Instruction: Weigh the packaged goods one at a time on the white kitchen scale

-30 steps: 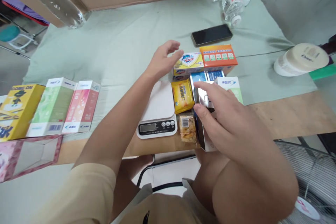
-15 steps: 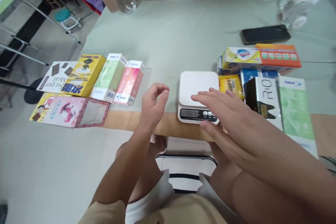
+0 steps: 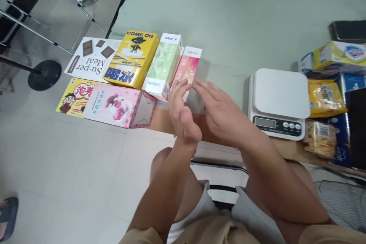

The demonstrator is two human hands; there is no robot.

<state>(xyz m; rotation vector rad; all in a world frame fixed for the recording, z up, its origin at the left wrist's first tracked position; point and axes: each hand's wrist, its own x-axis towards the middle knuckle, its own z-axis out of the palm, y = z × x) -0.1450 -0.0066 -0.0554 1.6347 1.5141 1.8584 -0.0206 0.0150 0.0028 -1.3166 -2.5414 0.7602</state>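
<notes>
Your left hand (image 3: 184,116) and right hand (image 3: 221,112) hang over the table's near edge, empty, fingers extended and thumbs unclosed. Their fingertips are over or beside the pink box (image 3: 189,65); you cannot tell whether they touch it. To your left, a berry-print box (image 3: 114,105) lies by the edge; to your right sit a white scale (image 3: 281,93) and a clear snack packet (image 3: 320,139). Beyond the berry-print box are a green-and-white box (image 3: 164,63) and a yellow box (image 3: 133,59). Farther right lies a dark phone (image 3: 349,31).
</notes>
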